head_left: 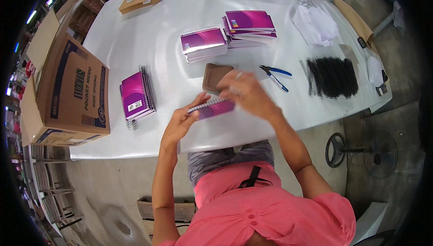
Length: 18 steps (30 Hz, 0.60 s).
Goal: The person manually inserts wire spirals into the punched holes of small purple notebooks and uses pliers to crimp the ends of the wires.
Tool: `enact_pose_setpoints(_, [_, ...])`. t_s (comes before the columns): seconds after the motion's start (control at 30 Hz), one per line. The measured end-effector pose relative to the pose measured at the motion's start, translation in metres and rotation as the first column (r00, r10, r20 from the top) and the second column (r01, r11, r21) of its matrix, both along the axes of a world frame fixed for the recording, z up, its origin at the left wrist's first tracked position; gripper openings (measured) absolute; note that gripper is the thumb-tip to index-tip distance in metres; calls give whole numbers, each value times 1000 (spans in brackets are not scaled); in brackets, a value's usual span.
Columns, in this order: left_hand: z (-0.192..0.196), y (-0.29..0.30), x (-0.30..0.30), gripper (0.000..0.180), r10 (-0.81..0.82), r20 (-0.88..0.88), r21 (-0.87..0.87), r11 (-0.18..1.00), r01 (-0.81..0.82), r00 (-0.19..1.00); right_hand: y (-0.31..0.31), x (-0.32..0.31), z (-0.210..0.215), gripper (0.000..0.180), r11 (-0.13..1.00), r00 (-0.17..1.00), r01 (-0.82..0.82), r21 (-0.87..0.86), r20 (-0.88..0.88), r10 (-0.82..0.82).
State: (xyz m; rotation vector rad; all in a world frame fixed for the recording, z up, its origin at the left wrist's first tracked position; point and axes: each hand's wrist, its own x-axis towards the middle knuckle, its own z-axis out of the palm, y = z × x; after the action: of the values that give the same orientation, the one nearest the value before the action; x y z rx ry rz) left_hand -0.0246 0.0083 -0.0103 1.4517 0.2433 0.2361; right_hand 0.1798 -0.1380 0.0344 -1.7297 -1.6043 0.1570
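Purple notebook (pixel 215 110) is between both hands, long axis running left to right. Left hand (pixel 181 120) grips its left end; right hand (pixel 251 95), blurred, overlaps the right end, finger closure undeterminable. Brown block (pixel 218 76) lies just beyond.

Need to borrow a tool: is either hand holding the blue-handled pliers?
No, the blue-handled pliers lie on the white table, apart from both the left hand and the right hand.

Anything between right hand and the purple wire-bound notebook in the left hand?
Nothing visible: the blurred right hand overlaps the right end of the notebook; contact unclear. The left hand holds its left end. The brown rectangular block lies beyond the notebook, not between.
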Motion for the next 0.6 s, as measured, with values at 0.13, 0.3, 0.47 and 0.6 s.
enact_pose_setpoints(0.13, [36, -11, 6, 62, 299, 139, 377, 866, -329, 944, -55, 83, -42, 40, 819, 738, 573, 16, 424, -525])
enact_pose_setpoints(0.3, [-1, -41, 39, 60, 381, 169, 904, 308, -297, 909, -77, 89, -87, 46, 780, 578, 619, 91, 619, -531])
enact_pose_setpoints(0.47, [-25, -59, 47, 57, 386, 157, 918, 283, -279, 909, -84, -15, -40, 42, 931, 914, 357, -72, 234, -332])
enact_pose_setpoints(0.6, [-19, -62, 47, 60, 413, 131, 953, 199, -230, 901, -77, -42, -36, 42, 969, 948, 247, -20, 210, -237])
